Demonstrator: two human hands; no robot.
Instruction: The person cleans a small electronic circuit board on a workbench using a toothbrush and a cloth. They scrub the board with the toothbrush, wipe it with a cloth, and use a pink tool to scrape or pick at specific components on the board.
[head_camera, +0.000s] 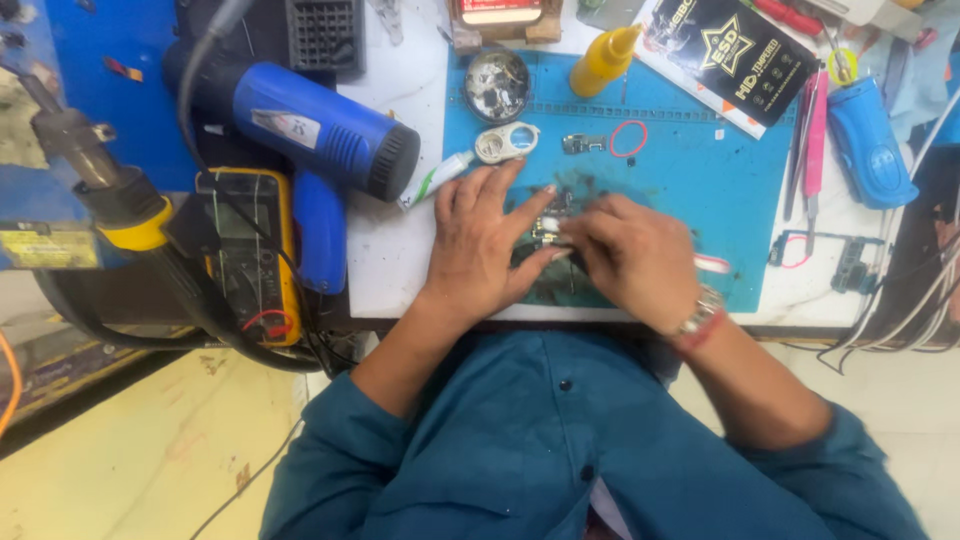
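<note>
**Blue mat, both hands on a small part**

Blue silicone covers the work mat (690, 180), and your two hands meet over its grimy, dark-stained centre. Your left hand (485, 240) lies flat with fingers spread, its fingertips pinning a small dark component (550, 225) against the mat. Your right hand (630, 255), wristwatch at the cuff, is curled shut around a thin white-tipped tool (553, 233) whose tip touches that component; the blur hides what kind of tool it is.

From the component, at 12 o'clock sits a round tin of scraps (497, 85). At 1 o'clock stands a yellow squeeze bottle (603, 62), tilted, and beyond it a black rectangular package (735, 55) with a gold star emblem and an orange-edged side, lying askew across the mat's top edge. A red ring (629, 139) lies near 1 o'clock too, closer in. At 11 o'clock a white tube with a green label (435, 180) rests beside a silver frame (507, 142). At 9 o'clock lies a blue heat gun (320, 150), with a yellow multimeter (250, 250) beside it.
</note>
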